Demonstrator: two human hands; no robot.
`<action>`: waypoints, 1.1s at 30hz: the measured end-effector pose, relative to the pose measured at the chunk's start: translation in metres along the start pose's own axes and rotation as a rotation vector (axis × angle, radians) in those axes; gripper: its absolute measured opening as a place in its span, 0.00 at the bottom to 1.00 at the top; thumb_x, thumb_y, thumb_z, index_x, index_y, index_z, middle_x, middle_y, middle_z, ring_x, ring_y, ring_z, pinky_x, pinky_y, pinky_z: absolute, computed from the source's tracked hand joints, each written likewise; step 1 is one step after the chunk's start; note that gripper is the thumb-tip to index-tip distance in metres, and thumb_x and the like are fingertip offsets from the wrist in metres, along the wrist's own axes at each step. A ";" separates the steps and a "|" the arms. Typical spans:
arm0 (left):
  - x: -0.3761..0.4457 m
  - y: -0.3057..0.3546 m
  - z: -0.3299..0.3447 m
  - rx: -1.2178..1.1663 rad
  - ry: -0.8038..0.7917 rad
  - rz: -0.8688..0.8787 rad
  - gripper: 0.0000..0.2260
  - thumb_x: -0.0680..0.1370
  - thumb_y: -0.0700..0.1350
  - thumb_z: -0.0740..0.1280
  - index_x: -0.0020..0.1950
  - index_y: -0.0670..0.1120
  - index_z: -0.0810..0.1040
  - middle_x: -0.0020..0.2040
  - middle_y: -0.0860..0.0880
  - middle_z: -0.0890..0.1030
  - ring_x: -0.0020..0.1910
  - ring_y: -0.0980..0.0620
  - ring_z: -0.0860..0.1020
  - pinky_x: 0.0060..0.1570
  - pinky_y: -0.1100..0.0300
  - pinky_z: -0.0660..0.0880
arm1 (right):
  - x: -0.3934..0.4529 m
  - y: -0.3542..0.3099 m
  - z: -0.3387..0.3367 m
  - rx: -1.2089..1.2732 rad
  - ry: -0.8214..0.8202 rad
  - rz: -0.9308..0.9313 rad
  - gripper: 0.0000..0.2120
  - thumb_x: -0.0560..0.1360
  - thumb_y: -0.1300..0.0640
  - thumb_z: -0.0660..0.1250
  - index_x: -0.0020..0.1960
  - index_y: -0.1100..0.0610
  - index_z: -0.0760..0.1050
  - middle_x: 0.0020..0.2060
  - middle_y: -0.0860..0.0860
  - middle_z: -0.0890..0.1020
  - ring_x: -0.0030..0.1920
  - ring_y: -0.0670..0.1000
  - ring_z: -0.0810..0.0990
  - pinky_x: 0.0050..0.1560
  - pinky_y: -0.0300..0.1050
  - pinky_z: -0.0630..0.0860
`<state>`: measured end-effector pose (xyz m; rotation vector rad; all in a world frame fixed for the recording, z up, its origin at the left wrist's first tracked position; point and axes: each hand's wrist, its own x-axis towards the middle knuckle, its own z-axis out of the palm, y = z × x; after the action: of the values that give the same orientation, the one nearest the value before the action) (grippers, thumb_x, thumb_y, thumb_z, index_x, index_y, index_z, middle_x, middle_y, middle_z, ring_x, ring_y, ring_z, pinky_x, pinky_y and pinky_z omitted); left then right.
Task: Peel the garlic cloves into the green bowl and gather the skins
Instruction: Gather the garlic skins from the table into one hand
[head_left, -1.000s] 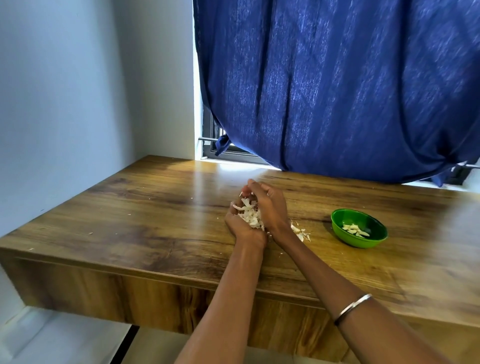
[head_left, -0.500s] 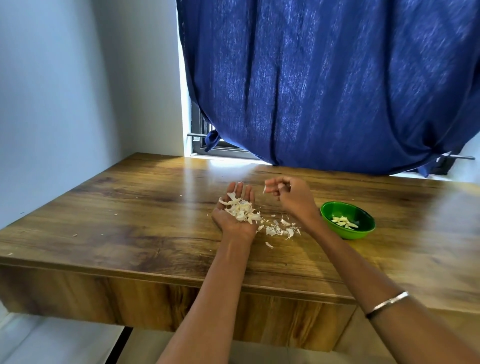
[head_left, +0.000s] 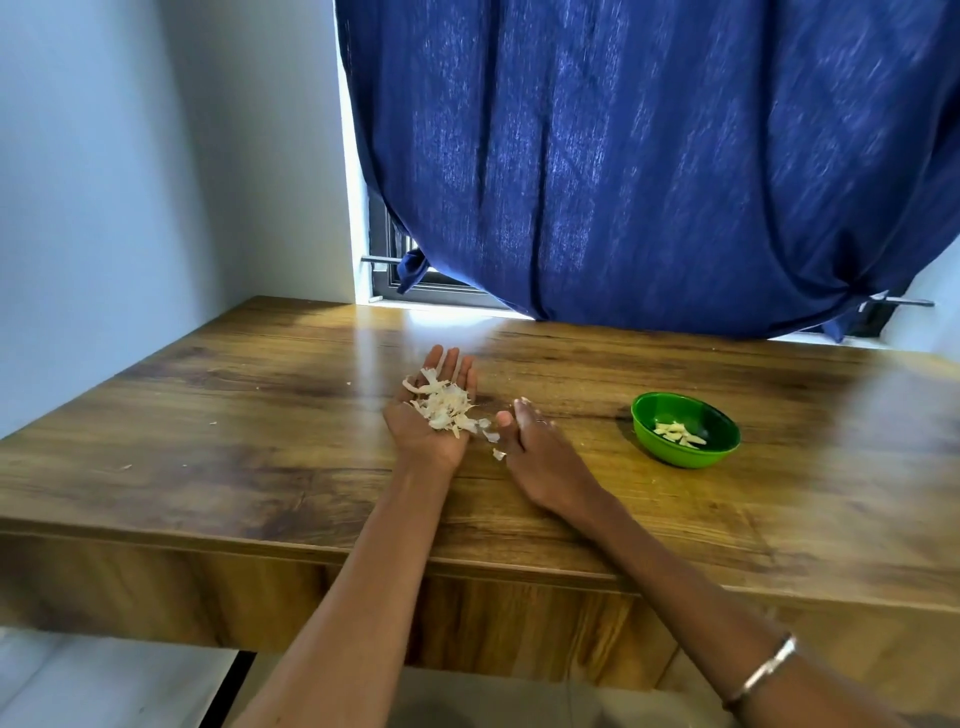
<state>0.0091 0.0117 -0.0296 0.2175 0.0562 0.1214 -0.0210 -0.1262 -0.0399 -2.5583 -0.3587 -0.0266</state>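
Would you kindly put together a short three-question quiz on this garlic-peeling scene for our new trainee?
1. True or false: the left hand lies palm up with a heap of garlic skins on it.
2. Where are the peeled cloves? A) on the wooden table B) in the green bowl C) in the right hand
3. Fill in: a few loose skins lie on the table between the two ____.

Key: 1 true. 2 B. 3 hands.
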 end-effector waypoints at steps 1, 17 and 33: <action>0.001 0.002 -0.001 -0.005 -0.003 0.000 0.19 0.84 0.44 0.52 0.57 0.39 0.81 0.52 0.40 0.84 0.57 0.41 0.81 0.65 0.48 0.74 | 0.005 -0.005 0.003 0.045 -0.006 -0.019 0.36 0.81 0.36 0.42 0.82 0.56 0.52 0.81 0.54 0.57 0.81 0.58 0.54 0.79 0.56 0.55; -0.002 0.022 -0.006 -0.061 -0.026 0.011 0.19 0.84 0.45 0.53 0.59 0.39 0.81 0.52 0.39 0.85 0.57 0.40 0.81 0.63 0.48 0.75 | 0.044 0.020 -0.022 0.057 -0.183 -0.209 0.29 0.83 0.36 0.43 0.75 0.44 0.70 0.77 0.45 0.68 0.74 0.49 0.68 0.67 0.46 0.63; 0.000 0.017 -0.004 -0.073 -0.002 -0.008 0.18 0.82 0.43 0.53 0.57 0.37 0.81 0.54 0.39 0.84 0.53 0.42 0.82 0.59 0.50 0.78 | -0.006 0.023 -0.015 -0.078 -0.084 -0.033 0.37 0.80 0.35 0.37 0.82 0.53 0.51 0.81 0.49 0.49 0.81 0.49 0.44 0.78 0.46 0.42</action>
<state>0.0069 0.0294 -0.0294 0.1442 0.0502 0.1147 -0.0200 -0.1543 -0.0402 -2.6362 -0.4404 0.0556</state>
